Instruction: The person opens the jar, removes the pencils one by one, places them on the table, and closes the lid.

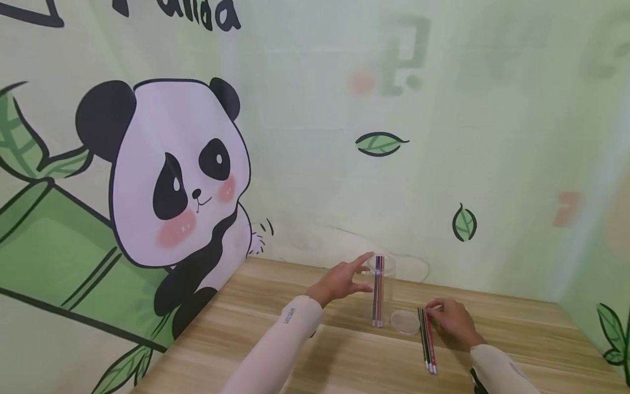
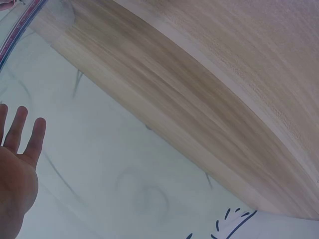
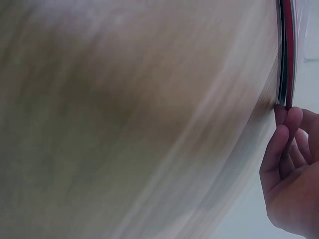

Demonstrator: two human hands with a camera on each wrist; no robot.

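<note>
ok, head view 1st: lower centre of the frame, a clear container (image 1: 388, 293) stands upright on the wood table (image 1: 354, 361), w/ a few thin upright pencils (image 1: 377, 293) inside, pale ends at the bottom. left hand (image 1: 339, 280) is at the container's l. side, thumb & fingers spread apart, not curled; can't tell if the tips touch the plastic. just right of the container's base lies a clear round lid (image 1: 405, 322), flat on the table. further right, a small row of pencils lies side by side: dark pencils (image 1: 423, 342) & a red pencil (image 1: 431, 345), the red one on the r. side. right hand (image 1: 453, 317) pinches the upper end of the red one. both arms in pale sleeves (image 1: 275, 345), coming up from the bottom edge. behind, a pale green wall (image 1: 305, 137) w/ a big printed panda (image 1: 182, 180) on the l. & leaf prints (image 1: 380, 143) upper right of centre.

l. wrist view: the left hand is at the lower left edge, 3 fingers straight & apart. striped pencils & clear plastic show in the upper left corner; table runs diagonally across the upper right.

r. wrist view: right hand at the r. edge, thumb & fingertips bent together at the lower end of the red pencil, dark ones right alongside. table fills the l. side, blurry.
</note>
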